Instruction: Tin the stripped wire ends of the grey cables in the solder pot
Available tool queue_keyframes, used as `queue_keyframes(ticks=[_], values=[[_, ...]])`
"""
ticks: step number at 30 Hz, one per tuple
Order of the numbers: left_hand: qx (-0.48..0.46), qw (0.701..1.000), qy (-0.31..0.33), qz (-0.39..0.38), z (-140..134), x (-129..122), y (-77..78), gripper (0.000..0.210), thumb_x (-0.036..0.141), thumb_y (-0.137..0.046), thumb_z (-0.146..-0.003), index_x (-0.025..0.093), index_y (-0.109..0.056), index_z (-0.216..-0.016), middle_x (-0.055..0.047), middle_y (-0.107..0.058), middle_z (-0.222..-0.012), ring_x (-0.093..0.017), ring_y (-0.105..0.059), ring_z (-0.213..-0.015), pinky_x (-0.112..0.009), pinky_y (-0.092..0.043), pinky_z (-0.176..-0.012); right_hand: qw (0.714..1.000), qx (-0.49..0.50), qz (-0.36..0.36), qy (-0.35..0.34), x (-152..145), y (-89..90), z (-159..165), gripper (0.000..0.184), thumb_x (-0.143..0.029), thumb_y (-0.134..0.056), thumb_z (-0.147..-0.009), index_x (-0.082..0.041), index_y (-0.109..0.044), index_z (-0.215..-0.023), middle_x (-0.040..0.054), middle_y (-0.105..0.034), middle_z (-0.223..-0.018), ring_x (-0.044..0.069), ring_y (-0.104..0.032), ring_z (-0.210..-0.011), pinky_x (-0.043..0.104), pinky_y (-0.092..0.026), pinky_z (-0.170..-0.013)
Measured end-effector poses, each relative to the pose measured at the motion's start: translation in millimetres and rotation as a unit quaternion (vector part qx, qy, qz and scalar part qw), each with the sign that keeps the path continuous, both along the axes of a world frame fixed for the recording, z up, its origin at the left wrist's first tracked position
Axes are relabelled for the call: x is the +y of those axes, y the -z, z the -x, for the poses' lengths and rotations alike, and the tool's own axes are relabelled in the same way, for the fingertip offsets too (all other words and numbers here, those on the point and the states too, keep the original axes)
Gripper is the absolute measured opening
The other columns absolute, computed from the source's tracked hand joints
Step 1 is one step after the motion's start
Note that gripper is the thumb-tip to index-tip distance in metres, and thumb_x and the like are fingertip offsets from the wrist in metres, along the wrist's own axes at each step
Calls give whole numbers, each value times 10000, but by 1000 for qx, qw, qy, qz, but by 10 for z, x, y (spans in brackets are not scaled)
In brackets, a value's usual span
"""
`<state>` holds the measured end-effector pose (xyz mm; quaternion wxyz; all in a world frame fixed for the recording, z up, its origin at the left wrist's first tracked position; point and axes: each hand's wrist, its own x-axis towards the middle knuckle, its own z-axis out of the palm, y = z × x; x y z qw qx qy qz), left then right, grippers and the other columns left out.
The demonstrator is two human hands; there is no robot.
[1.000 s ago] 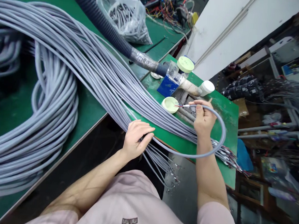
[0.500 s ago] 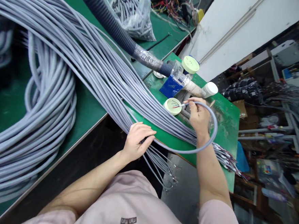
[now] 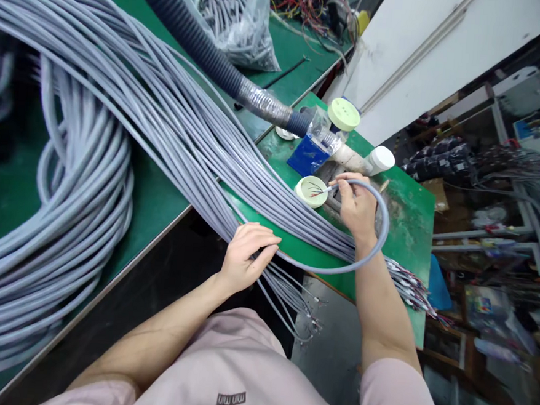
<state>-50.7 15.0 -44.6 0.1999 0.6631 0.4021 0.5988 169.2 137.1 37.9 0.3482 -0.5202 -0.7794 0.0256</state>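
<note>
My right hand [image 3: 359, 210] pinches a grey cable [image 3: 383, 226] just behind its stripped end. Thin loose wires, dark and red, fan out from that end inside a small pale green cup [image 3: 302, 196]. From the pinch, the cable loops over my right wrist and back to my left hand [image 3: 247, 258]. The fingers of that hand are curled over the same cable, with the thumb along the near side. Beside it runs a thick bundle of grey cables [image 3: 200, 142], its stripped ends [image 3: 409, 286] lying past my right forearm.
A ribbed hose [image 3: 193, 43] reaches a blue box [image 3: 308, 156] behind the cup. Close by stand a round pale green lid [image 3: 344, 114] and a white jar [image 3: 381, 159]. More cable ends [image 3: 308, 319] hang below the bench edge. Coiled cable [image 3: 84, 214] fills the left.
Both hands keep their hold, and the wire ends stay in the cup. The cable loop at my right wrist has shifted very slightly left. The view has moved a little.
</note>
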Motion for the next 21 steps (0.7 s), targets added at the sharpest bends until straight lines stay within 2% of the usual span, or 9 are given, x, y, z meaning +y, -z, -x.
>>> queue_keyframes(ticks=[5,8,11,14,21], values=[[-12,1000,-9,-23,26,-6,-63,156,109,-638,-815,190,-676,-943,-31,-723,-844,-174,-677,-876,-384,-506,-889,999,9,-36,20,-37,-162,-108,220,-309,-459,-953,-223,-654,-901,33,-695,-900,212,-613,-927,386,-457,-887],[-24,999,-17,-39,59,-4,-117,174,84,-635,-805,186,-678,-938,-36,-720,-843,-181,-677,-875,-389,-519,-870,997,1,-63,47,-42,-307,-266,213,-299,-454,-951,-214,-642,-896,38,-688,-881,210,-625,-890,388,-466,-873],[-34,998,-22,-51,80,2,-141,197,72,-632,-800,192,-679,-949,-34,-719,-847,-184,-677,-874,-400,-525,-865,994,-15,-75,75,-8,-380,-461,194,-289,-455,-941,-199,-621,-897,46,-687,-835,210,-638,-824,384,-481,-834],[-32,998,-17,-53,80,2,-134,203,72,-636,-797,195,-679,-953,-29,-719,-842,-182,-680,-865,-399,-529,-859,993,-25,-70,96,47,-356,-637,184,-278,-445,-934,-190,-597,-882,52,-683,-775,207,-647,-764,370,-492,-790],[-30,998,-2,-49,36,-19,-127,203,69,-638,-797,191,-677,-954,-31,-716,-835,-182,-680,-857,-386,-535,-829,986,-43,-74,142,199,-163,-858,188,-272,-434,-905,-193,-584,-825,65,-685,-721,212,-652,-735,366,-493,-787]])
